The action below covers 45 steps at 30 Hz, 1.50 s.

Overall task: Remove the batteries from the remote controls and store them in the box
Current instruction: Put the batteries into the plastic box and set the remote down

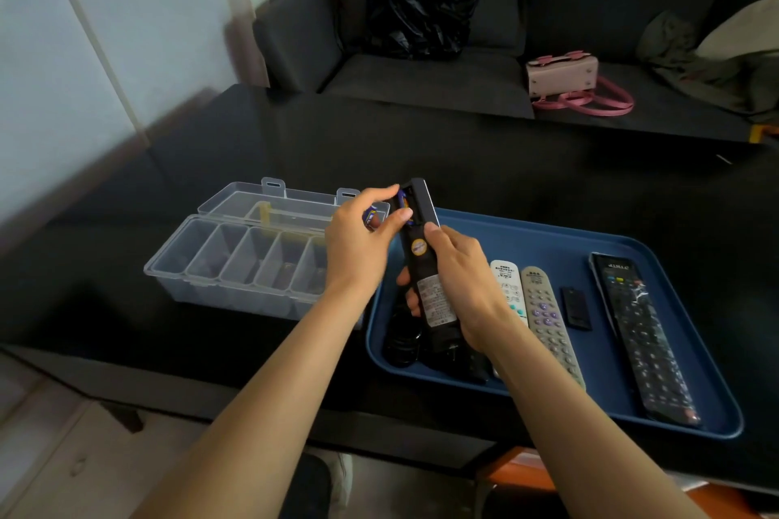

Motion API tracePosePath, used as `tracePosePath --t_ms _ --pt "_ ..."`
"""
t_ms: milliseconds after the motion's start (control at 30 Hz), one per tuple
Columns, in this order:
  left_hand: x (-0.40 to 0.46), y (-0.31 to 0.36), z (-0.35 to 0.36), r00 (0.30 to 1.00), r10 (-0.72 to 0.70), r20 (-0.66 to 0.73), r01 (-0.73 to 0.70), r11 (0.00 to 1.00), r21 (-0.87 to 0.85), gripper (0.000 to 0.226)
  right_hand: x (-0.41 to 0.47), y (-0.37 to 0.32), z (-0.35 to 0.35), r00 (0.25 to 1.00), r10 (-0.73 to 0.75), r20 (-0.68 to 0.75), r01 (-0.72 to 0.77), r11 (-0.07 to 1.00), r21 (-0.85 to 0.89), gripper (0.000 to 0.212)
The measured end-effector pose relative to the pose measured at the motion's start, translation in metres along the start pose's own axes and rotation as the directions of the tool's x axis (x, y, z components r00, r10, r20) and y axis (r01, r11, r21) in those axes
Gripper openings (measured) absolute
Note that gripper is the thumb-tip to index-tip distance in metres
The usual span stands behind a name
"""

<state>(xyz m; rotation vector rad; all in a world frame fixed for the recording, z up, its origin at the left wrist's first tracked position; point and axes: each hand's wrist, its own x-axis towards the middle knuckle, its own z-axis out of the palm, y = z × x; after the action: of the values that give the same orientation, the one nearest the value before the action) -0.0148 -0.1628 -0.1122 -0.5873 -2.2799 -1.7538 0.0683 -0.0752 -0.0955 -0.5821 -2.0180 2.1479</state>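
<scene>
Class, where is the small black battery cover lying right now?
The battery cover lies on the blue tray, between the grey remote and the long black remote.

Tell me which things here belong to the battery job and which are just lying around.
Part of the job:
black remote in the right hand
battery in the left hand
clear box
blue tray with the white remote, grey remote, long black remote and small black cover

Just lying about:
black plastic bag
pink handbag
</scene>
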Motion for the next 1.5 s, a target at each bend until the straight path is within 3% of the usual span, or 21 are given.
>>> tracePosePath --t_ms 100,333,467,600,700,800,1000,1267,1500 --pt "0.001 -0.002 -0.001 0.999 -0.035 0.018 0.035 0.999 0.011 0.030 -0.001 0.001 0.000 1.000 0.022 0.002 -0.021 0.999 -0.025 0.031" --pt "0.000 0.002 -0.001 0.992 -0.117 0.044 0.120 0.990 -0.068 0.039 0.000 -0.004 -0.001 0.994 0.099 0.053 -0.104 0.990 0.095 0.029" --pt "0.002 0.008 0.004 0.965 -0.260 0.039 0.250 0.861 -0.442 0.025 0.002 -0.004 -0.004 0.993 0.113 0.020 -0.114 0.992 0.061 0.030" --pt "0.000 0.011 0.005 0.980 -0.196 0.031 0.184 0.838 -0.513 0.014 0.002 -0.004 -0.007 0.992 0.126 0.016 -0.127 0.991 0.049 0.031" --pt "0.000 0.014 0.002 0.971 -0.213 0.107 0.236 0.791 -0.565 0.012 0.001 -0.006 -0.009 0.990 0.138 0.018 -0.138 0.990 0.038 0.031" --pt "-0.001 0.012 0.000 0.975 -0.171 0.143 0.218 0.864 -0.454 0.017 0.002 -0.006 -0.010 0.991 0.136 0.005 -0.136 0.989 0.054 0.032" --pt "0.000 0.011 0.003 0.998 -0.056 -0.001 0.055 0.982 -0.183 0.002 0.002 -0.007 -0.014 0.992 0.125 0.015 -0.126 0.990 0.063 0.031" --pt "-0.005 0.016 0.012 0.983 0.026 0.184 0.028 0.958 -0.287 0.022 0.001 -0.007 -0.016 0.993 0.117 0.003 -0.117 0.992 0.054 0.029" --pt "-0.002 0.007 0.008 0.979 0.086 0.186 -0.062 0.989 -0.132 0.023 -0.004 -0.009 -0.018 0.994 0.105 0.031 -0.107 0.993 0.059 0.030"
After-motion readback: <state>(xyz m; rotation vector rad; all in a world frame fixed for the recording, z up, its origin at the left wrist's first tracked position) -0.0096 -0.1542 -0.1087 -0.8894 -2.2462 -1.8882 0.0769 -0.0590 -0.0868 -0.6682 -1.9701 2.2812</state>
